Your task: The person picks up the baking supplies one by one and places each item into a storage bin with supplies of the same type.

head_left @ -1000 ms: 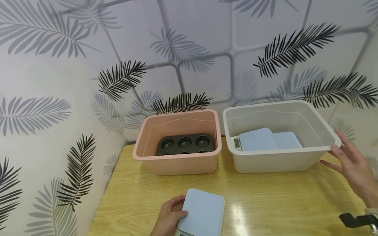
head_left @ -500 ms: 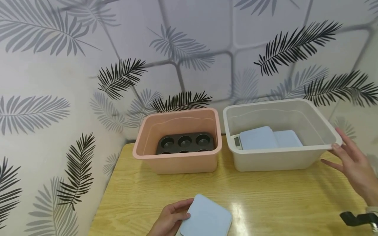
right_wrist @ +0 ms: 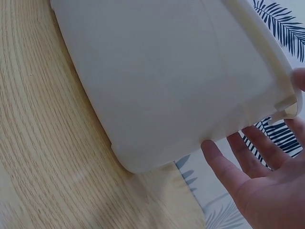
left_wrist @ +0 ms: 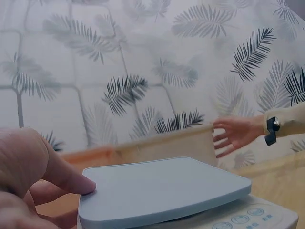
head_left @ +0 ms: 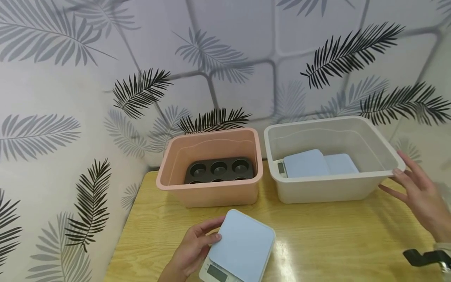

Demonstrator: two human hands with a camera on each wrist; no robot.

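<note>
Your left hand (head_left: pixel 192 250) grips the kitchen scale (head_left: pixel 239 246) at its left edge, thumb pressed on the blue platform (left_wrist: pixel 162 188), fingers curled under. The scale sits on the desk (head_left: pixel 317 239) just in front of the pink bin (head_left: pixel 211 188), its long axis running diagonally away from you, display end nearest you. The white bin (head_left: pixel 331 188) lies to the scale's right and beyond; your right hand (head_left: pixel 417 196) is at its far right corner, fingers (right_wrist: pixel 224 164) spread and straight, palm facing the wall.

Bare hands (head_left: pixel 419 196), cream sleeve (left_wrist: pixel 288 119), black wrist strap (head_left: pixel 424 258).
</note>
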